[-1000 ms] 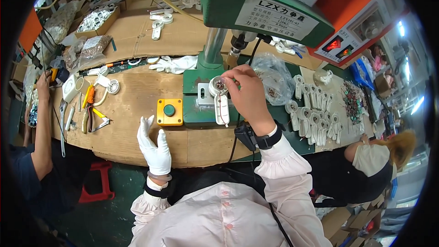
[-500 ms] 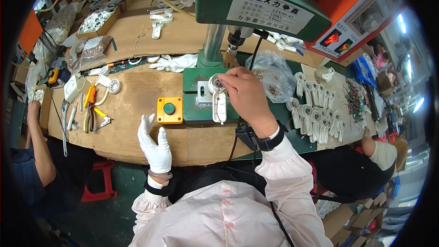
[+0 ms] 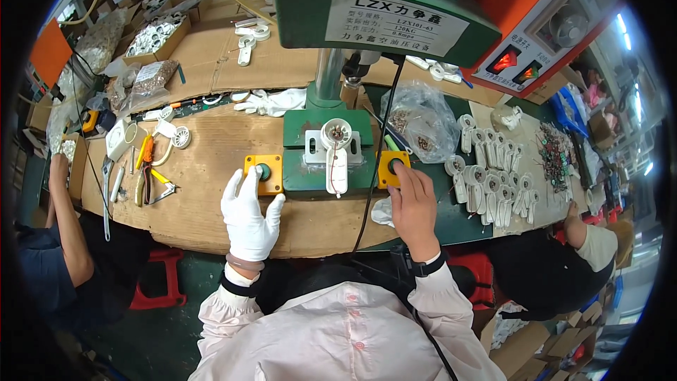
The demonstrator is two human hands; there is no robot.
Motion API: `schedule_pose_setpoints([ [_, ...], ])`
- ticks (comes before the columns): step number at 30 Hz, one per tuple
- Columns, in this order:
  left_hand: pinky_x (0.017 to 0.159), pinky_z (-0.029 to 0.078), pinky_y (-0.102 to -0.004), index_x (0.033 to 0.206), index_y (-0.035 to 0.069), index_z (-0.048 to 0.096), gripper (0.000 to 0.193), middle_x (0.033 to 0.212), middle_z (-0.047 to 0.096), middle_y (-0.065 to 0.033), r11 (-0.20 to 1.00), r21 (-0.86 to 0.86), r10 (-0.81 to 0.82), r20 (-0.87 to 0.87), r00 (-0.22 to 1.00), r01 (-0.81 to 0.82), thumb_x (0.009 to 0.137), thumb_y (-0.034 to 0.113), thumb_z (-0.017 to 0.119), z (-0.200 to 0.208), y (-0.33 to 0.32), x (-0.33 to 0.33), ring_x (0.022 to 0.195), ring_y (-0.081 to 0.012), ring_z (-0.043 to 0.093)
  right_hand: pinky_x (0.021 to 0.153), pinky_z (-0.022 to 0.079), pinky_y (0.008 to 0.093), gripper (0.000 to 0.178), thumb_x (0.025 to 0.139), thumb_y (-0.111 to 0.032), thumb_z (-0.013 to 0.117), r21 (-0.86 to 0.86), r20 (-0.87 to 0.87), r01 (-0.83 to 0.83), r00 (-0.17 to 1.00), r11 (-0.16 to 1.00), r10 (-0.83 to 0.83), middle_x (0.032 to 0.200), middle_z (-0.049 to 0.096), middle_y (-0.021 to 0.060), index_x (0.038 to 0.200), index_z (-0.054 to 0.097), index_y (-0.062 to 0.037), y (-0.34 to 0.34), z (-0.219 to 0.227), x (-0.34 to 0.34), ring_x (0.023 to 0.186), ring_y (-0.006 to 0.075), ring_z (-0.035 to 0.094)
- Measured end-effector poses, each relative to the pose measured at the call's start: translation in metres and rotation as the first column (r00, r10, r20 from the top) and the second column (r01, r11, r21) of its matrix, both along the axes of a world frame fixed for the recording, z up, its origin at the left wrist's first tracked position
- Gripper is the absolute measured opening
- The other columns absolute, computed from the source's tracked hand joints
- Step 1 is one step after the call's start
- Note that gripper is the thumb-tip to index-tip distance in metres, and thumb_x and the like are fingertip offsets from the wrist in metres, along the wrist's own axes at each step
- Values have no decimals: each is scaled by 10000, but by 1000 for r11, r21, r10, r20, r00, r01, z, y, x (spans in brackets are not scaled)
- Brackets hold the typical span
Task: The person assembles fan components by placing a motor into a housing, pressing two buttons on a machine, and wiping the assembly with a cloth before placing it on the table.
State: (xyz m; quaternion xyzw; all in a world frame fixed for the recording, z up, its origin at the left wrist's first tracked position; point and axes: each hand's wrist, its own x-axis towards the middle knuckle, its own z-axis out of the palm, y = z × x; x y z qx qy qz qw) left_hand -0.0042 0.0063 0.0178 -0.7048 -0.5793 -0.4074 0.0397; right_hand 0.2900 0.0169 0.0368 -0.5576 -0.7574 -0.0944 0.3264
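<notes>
A white handheld fan housing point(image 3: 338, 169) with a round head and a small motor in it lies on the metal fixture point(image 3: 314, 157) of a green bench press point(image 3: 296, 125). My left hand point(image 3: 250, 224), in a white glove, has its fingers apart, the fingertips at the green button of the left yellow button box point(image 3: 273, 185). On the fixture's other side, my bare right hand point(image 3: 417, 206) reaches the right yellow button box point(image 3: 383, 176), a fingertip on its green button. Neither hand grips anything. The press head hides part of the column above the housing.
Several white fan housings point(image 3: 493, 187) stand in rows at right, beside a clear bag of small parts point(image 3: 422, 123). Pliers point(image 3: 147, 159) and an adjustable wrench point(image 3: 106, 190) lie at left. A black cable point(image 3: 369, 204) hangs before the press. Co-workers sit on both sides.
My right hand has left the fan housing and moved right and down to the right button box. My left hand has risen to the left button.
</notes>
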Motion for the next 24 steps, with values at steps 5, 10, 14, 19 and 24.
schedule_pose_setpoints([
  [5, 999, 395, -465, 1351, 31, 496, 637, 1214, 601, -154, 998, -61, 0, -138, 990, -8, 815, 253, 759, 13, 1, 4, 1191, -404, 483, 901, 458, 420, 440, 826, -94, 667, 0, 169, 34, 985, 999, -33, 1133, 653, 114, 1253, 589, -23, 5, 9, -4, 1044, 318, 557],
  [10, 1030, 378, -463, 1373, 5, 470, 643, 1259, 572, -174, 996, -84, -2, -68, 998, -4, 833, 226, 738, 11, -2, 5, 1197, -398, 481, 915, 446, 418, 432, 838, -114, 655, -55, 109, 29, 994, 998, -23, 1167, 640, 123, 1256, 587, -28, 6, 9, 2, 1072, 326, 549],
  [14, 1053, 364, -462, 1394, -16, 440, 630, 1308, 543, -186, 999, 33, 29, 131, 991, -34, 861, 190, 705, -8, -12, 7, 1208, -387, 478, 945, 426, 425, 408, 846, -100, 632, -17, -65, 24, 998, 1000, -26, 1209, 619, 126, 1244, 587, -27, -13, -1, 5, 1096, 334, 546],
  [19, 1064, 357, -460, 1419, -24, 401, 605, 1352, 520, -194, 990, 103, 80, 126, 989, -93, 901, 156, 656, -18, -14, 3, 1219, -372, 478, 980, 399, 439, 374, 853, -77, 598, 56, -143, 5, 990, 998, 3, 1239, 596, 152, 1219, 580, -5, -25, -7, 2, 1109, 350, 547],
  [24, 1036, 401, -431, 1430, -22, 376, 608, 1362, 519, -186, 997, 74, -25, 209, 978, 10, 920, 163, 651, -5, -23, 10, 1178, -331, 524, 989, 393, 442, 344, 868, -74, 568, 39, -193, -12, 981, 999, 19, 1233, 589, 182, 1199, 574, 17, -39, -18, 13, 1106, 364, 546],
])
